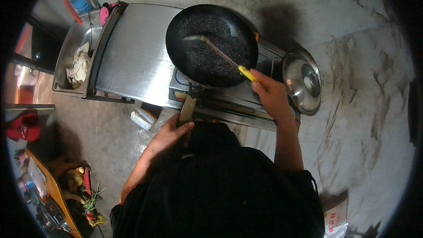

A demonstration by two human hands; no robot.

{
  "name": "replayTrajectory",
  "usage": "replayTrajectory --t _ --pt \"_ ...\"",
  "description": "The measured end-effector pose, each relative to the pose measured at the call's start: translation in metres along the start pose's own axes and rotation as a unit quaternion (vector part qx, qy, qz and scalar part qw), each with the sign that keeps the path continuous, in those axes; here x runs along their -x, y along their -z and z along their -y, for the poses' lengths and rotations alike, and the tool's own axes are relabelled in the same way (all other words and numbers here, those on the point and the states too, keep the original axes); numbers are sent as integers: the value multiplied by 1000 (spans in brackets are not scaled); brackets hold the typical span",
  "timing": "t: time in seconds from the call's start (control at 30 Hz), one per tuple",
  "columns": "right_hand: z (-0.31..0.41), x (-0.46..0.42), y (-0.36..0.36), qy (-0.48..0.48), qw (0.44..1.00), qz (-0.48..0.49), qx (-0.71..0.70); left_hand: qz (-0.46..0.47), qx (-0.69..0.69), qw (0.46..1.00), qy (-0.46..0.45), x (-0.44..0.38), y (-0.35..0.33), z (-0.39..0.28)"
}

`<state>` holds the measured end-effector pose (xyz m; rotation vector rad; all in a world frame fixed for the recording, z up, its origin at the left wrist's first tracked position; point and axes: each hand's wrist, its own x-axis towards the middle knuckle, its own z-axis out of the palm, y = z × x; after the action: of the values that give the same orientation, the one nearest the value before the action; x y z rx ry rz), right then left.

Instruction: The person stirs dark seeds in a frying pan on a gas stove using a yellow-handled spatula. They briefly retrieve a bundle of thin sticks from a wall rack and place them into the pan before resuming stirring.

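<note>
A black wok [176, 56] sits over the stove [228, 97], with many small dark pieces of food [208, 61] spread across its inside. My left hand [172, 132] grips the wok's long handle [187, 109] at the near side. In my right hand [271, 94] is the yellow handle of a metal cooking spatula [221, 52]. Its shaft slants down into the wok, and the blurred head lies among the dark pieces, left of the middle. What the pieces are cannot be told.
Right of the stove leans a round metal lid [294, 87]. A steel worktop [132, 46] adjoins on the left, then a sink [71, 33] holding a pale cloth [81, 62]. On the floor stands a white plastic jug [142, 119]. A cluttered wooden table [49, 178] edges the lower left.
</note>
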<state>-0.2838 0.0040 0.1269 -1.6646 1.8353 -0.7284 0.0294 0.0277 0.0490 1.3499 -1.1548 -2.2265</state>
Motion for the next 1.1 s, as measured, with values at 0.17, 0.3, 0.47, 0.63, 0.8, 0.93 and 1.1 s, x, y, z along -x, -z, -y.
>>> replayTrajectory --t 0.17,0.3,0.47,0.63,0.8,0.93,1.1 --pt "-23 -17 -33 -30 993 -95 -61 6 -4 1000 1 -1 1 3" --pt "-32 -7 -37 -49 991 -94 -77 5 6 1000 -5 -3 2 5" --pt "-5 26 26 -51 999 -4 -2 7 13 1000 23 4 0 -6" --pt "39 61 106 -37 991 74 106 16 36 999 36 2 2 -10" --pt "18 34 53 -67 994 32 80 32 23 999 21 0 5 -7" --pt "-7 12 3 30 994 -69 76 53 12 998 30 1 5 -15" --pt "26 41 55 14 965 -53 258 55 41 997 16 1 7 -10"
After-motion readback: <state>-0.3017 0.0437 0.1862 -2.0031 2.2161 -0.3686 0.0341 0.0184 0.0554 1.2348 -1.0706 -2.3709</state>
